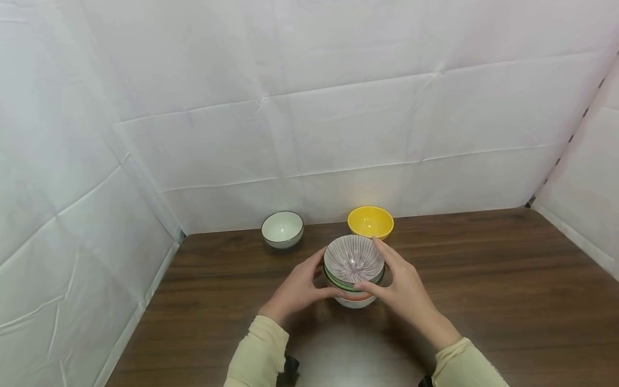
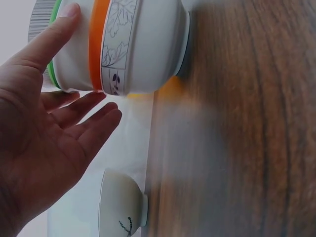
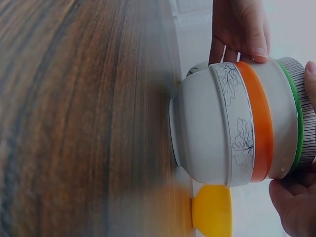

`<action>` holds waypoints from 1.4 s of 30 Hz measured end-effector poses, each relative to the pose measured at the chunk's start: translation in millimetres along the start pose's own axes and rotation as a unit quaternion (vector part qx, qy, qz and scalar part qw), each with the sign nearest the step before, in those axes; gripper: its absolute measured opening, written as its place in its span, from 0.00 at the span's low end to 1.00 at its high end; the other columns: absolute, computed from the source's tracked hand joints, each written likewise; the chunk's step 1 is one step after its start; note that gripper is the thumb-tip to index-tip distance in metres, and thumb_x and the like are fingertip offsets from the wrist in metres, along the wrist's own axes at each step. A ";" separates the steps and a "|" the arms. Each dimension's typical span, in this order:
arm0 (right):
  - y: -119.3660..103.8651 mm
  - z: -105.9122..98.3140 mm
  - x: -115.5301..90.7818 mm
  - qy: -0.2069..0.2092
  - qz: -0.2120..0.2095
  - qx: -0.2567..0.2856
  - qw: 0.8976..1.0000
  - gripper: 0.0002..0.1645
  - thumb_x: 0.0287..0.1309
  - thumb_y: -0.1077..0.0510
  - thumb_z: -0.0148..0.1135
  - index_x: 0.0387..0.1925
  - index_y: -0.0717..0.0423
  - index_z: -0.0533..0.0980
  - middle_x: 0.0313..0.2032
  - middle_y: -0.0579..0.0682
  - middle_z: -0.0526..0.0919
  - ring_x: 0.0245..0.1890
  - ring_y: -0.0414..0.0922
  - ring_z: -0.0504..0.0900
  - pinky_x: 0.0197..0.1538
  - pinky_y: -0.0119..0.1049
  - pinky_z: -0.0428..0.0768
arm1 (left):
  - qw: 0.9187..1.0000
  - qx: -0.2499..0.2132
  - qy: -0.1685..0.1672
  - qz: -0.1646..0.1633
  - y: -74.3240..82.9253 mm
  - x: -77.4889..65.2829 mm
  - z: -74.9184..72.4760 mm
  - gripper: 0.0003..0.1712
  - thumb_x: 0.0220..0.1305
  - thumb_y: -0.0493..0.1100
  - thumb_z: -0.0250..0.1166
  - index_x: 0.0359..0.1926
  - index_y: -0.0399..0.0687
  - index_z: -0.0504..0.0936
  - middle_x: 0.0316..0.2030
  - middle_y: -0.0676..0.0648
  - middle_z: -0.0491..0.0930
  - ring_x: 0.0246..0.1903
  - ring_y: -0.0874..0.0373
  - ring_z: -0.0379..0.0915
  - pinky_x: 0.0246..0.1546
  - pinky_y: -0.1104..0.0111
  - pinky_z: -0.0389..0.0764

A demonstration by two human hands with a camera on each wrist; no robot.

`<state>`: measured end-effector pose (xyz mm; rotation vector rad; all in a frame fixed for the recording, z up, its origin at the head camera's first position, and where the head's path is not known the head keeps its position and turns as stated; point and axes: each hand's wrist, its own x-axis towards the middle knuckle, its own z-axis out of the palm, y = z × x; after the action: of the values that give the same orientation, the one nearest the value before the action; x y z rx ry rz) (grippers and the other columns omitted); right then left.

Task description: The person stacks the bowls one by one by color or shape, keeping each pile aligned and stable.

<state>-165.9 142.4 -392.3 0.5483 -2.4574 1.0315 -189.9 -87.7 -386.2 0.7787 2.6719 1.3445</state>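
A stack of nested bowls stands on the brown wooden table (image 1: 217,322), between both hands. On top is a bowl with thin dark stripes (image 1: 353,258). Under it come a white bowl with a green rim (image 3: 284,118), a bowl with an orange band (image 3: 260,123) and a white bowl with a leaf-patterned band (image 3: 205,123). My left hand (image 1: 302,287) holds the green-rimmed bowl from the left, thumb in front and fingers round behind. From the right, my right hand (image 1: 406,285) grips the striped bowl near its rim, its thumb at the front.
A white bowl with a dark rim (image 1: 282,228) stands behind the stack to the left, near the table's back edge. Just behind the stack is a yellow bowl (image 1: 370,221). White sheeting (image 1: 338,134) rises along the back and both sides.
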 end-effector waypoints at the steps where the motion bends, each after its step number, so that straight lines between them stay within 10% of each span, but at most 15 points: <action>1: -0.1 0.0 0.1 -0.001 0.001 0.000 1.000 0.61 0.39 0.33 0.71 0.70 0.59 0.60 0.67 0.61 0.66 0.64 0.56 0.67 0.61 0.61 0.72 | 1.000 0.000 -0.001 -0.001 0.0 -0.2 -0.7 0.58 0.44 0.55 0.76 0.73 0.50 0.55 0.67 0.48 0.66 0.61 0.55 0.67 0.61 0.57 0.74; 42: -1.9 -1.4 0.2 -0.013 0.011 -0.001 1.000 0.62 0.39 0.29 0.68 0.69 0.61 0.60 0.67 0.62 0.66 0.64 0.57 0.66 0.62 0.61 0.71 | 0.997 0.045 0.044 -0.037 -20.8 -10.2 -24.5 0.38 0.55 0.49 0.71 0.66 0.48 0.68 0.64 0.44 0.70 0.62 0.50 0.65 0.63 0.49 0.71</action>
<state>-164.7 142.2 -390.1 0.5387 -2.4924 1.0357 -196.1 -120.7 -388.6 0.6360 2.8162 1.2805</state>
